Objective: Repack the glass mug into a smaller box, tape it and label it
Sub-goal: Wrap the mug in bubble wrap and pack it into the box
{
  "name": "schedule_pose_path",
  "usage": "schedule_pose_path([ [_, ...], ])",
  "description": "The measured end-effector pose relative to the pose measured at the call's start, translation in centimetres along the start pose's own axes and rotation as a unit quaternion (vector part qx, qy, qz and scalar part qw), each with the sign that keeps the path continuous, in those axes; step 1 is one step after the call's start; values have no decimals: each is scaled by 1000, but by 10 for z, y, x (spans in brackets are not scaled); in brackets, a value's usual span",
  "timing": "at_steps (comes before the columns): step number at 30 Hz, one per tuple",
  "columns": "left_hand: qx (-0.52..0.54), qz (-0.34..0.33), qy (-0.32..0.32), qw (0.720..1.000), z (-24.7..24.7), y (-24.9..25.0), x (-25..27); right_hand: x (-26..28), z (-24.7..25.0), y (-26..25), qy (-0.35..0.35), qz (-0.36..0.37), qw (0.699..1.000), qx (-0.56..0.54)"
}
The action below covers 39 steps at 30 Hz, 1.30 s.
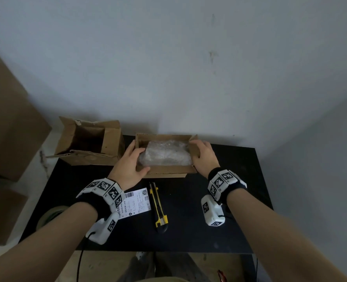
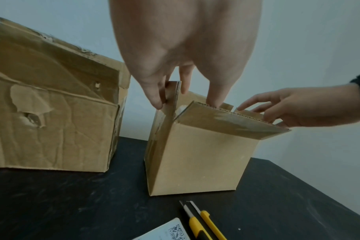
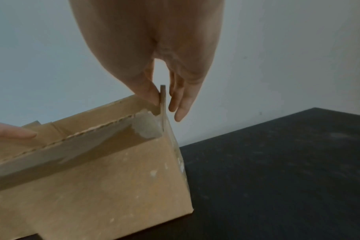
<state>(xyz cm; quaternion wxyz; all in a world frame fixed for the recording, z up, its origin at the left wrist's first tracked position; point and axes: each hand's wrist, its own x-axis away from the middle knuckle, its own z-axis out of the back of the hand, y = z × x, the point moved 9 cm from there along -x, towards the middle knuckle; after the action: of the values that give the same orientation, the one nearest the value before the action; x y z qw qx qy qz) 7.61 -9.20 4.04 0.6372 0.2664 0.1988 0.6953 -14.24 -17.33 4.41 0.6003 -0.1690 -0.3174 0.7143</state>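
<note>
Left hand [image 1: 129, 166] had its fingers curled over the left end flap of the smaller box [image 1: 164, 171], thumb inside and fingers outside, pinching the upright flap. Right hand [image 1: 204, 157] did the same at the right end: thumb on the inner face of the right flap, fingers [image 3: 180, 104] down the outer face, gripping it. Both flaps stood upright in the wrist views. The near long flap [image 2: 230, 121] was folded outward, old tape residue on it.

The bubble-wrapped bundle [image 1: 164, 154], presumably the glass mug, lay inside the open smaller box; the glass itself could not be made out through the wrap.

The larger cardboard box [image 1: 91, 143] stood just left of the smaller one, open, torn and creased. Both sat on a black table [image 1: 229, 200] against a pale wall. Nearer the person lay a yellow utility knife [image 1: 158, 206] and a printed shipping label [image 1: 137, 202], side by side. A tape roll [image 1: 50, 216] showed partly behind the left forearm at the table edge. Wrist bands with marker tags on both arms.
</note>
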Motion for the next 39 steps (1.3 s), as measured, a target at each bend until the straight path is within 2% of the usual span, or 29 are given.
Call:
schedule_pose_path([
  [3, -13, -1, -10, 1000, -1, -1, 0, -14, -4, 0, -61, -27, 998, 17],
  [7, -27, -18, -11, 999, 0, 2, 1, -27, -6, -1, -108, -42, 993, 20],
  [13, -55, -47, -56, 996, -13, 11, -5, -30, -10, -2, -161, -57, 983, -61],
  [16, -80, -45, -83, 992, -20, 14, -10, -30, -4, -4, -143, -33, 986, -79],
  [19, -127, -33, -111, 985, -28, 18, -16, -30, 3, 3, -110, -43, 987, -105],
  [24, -220, -9, -195, 956, -42, 28, -31, -29, 8, 11, -67, -44, 989, -121],
  [27, -271, -12, -222, 937, -49, 40, -38, -28, 8, 13, -57, -36, 989, -133],
  [29, -306, -14, -224, 925, -54, 45, -38, -28, 6, 15, -58, -33, 988, -139],
  [32, -321, -26, -211, 923, -58, 48, -38, -31, 9, 12, -48, -3, 991, -124],
  [35, -329, -33, -212, 920, -60, 48, -37, -40, 12, 2, -56, 43, 996, -47],
  [39, -358, -61, -209, 908, -60, 54, -36, -58, 9, -4, -105, 23, 994, 10],
])
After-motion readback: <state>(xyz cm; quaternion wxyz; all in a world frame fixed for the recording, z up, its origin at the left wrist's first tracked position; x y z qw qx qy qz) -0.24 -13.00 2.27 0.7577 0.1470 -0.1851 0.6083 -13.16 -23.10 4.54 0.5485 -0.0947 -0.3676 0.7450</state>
